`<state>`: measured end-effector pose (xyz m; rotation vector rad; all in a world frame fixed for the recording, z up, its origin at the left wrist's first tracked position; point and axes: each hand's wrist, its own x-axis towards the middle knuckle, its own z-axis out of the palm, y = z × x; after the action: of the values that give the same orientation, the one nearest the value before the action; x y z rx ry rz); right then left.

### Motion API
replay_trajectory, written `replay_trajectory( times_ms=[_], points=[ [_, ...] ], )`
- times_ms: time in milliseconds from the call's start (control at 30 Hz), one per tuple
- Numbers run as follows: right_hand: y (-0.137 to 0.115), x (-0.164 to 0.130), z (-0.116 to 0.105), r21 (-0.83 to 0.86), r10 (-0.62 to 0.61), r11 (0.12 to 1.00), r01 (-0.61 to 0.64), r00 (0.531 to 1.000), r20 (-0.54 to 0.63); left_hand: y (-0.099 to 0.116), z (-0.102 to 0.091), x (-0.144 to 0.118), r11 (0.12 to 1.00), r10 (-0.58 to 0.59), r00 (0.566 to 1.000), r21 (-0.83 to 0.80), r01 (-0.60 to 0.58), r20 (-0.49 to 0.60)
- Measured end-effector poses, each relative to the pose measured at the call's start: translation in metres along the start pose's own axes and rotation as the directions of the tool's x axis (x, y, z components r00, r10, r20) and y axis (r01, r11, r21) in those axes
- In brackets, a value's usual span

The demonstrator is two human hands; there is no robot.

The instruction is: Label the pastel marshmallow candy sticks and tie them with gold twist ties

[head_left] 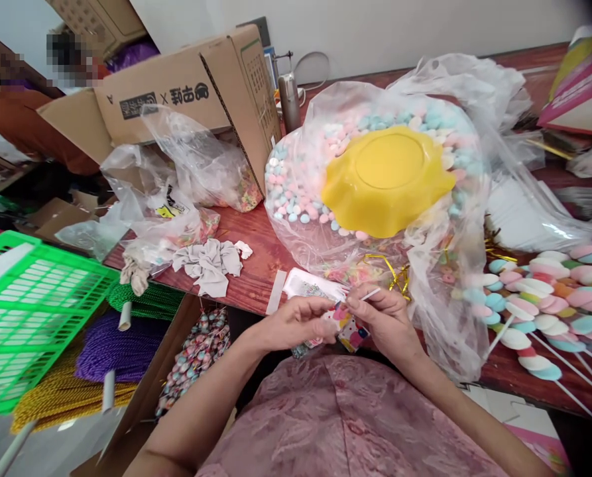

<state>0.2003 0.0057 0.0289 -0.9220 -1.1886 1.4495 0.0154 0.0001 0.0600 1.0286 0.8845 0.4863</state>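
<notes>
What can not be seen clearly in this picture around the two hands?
Head view only:
- The small colourful packet is mostly covered by the left hand and right hand; its print is too small to read.
- The white stick has its lower end hidden inside the right hand's fingers.
- The marshmallow sticks are cut off by the right edge.

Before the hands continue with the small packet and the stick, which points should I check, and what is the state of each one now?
1. Left hand grips the small colourful packet: ok.
2. Right hand pinches the white stick: ok.
3. Stick tip inside the packet: cannot tell, fingers hide it.
4. Marshmallow skewers lie within view at the right: ok.
5. Yellow bowl sits steadily on the candy bag: cannot tell.
</notes>
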Motion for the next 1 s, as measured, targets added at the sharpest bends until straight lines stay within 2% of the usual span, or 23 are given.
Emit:
replay_trajectory(
  times_ms=[33,100,200,267,400,500,567,633,700,767,833,933,1000],
  points=[
    [-0.001,0.001,-0.001,0.017,-0.023,1.0,0.023,1.0,0.012,0.003,-0.001,-0.001,0.999,-0.018,1.0,-0.044,0.017,-0.009],
    [-0.004,0.003,-0.001,0.006,-0.06,0.998,0.059,0.997,0.048,0.004,0.0,-0.001,0.996,-0.02,0.995,-0.083,0.012,-0.097],
    [-0.006,0.006,0.001,-0.067,-0.085,0.993,0.095,0.987,0.137,0.0,0.008,0.005,0.992,0.017,0.97,-0.121,-0.047,-0.242],
    [-0.006,0.006,0.001,-0.134,-0.095,0.984,0.116,0.984,0.152,-0.004,0.014,0.009,0.981,0.057,0.941,-0.158,-0.115,-0.333],
    [-0.004,0.003,0.001,-0.117,-0.096,0.988,0.096,0.995,0.009,-0.007,0.02,0.018,0.936,0.168,0.831,-0.178,-0.302,-0.53],
    [0.0,0.0,0.004,-0.217,-0.106,0.972,0.091,0.993,-0.056,-0.011,0.023,0.023,0.924,0.227,0.785,-0.127,-0.36,-0.576],
    [0.001,-0.001,0.006,-0.342,-0.187,0.927,0.156,0.981,-0.06,-0.016,0.027,0.026,0.923,0.244,0.786,-0.112,-0.368,-0.568],
    [0.0,-0.001,0.007,-0.452,-0.329,0.847,0.28,0.944,-0.033,-0.02,0.033,0.027,0.908,0.228,0.804,-0.177,-0.379,-0.55],
    [0.001,-0.002,0.006,-0.538,-0.489,0.723,0.434,0.871,0.046,-0.023,0.037,0.026,0.884,0.172,0.85,-0.302,-0.356,-0.498],
    [0.004,-0.002,0.004,-0.553,-0.589,0.62,0.556,0.796,0.14,-0.022,0.039,0.025,0.87,0.128,0.894,-0.384,-0.309,-0.43],
    [0.01,0.0,0.002,-0.527,-0.627,0.617,0.584,0.77,0.119,-0.02,0.038,0.025,0.879,0.128,0.913,-0.383,-0.285,-0.386],
    [0.02,0.004,0.004,-0.512,-0.629,0.666,0.542,0.777,0.005,-0.017,0.029,0.025,0.903,0.177,0.924,-0.317,-0.29,-0.34],
    [0.024,0.005,0.008,-0.52,-0.616,0.68,0.517,0.787,-0.022,-0.016,0.022,0.024,0.919,0.184,0.938,-0.287,-0.27,-0.294]
  ],
)
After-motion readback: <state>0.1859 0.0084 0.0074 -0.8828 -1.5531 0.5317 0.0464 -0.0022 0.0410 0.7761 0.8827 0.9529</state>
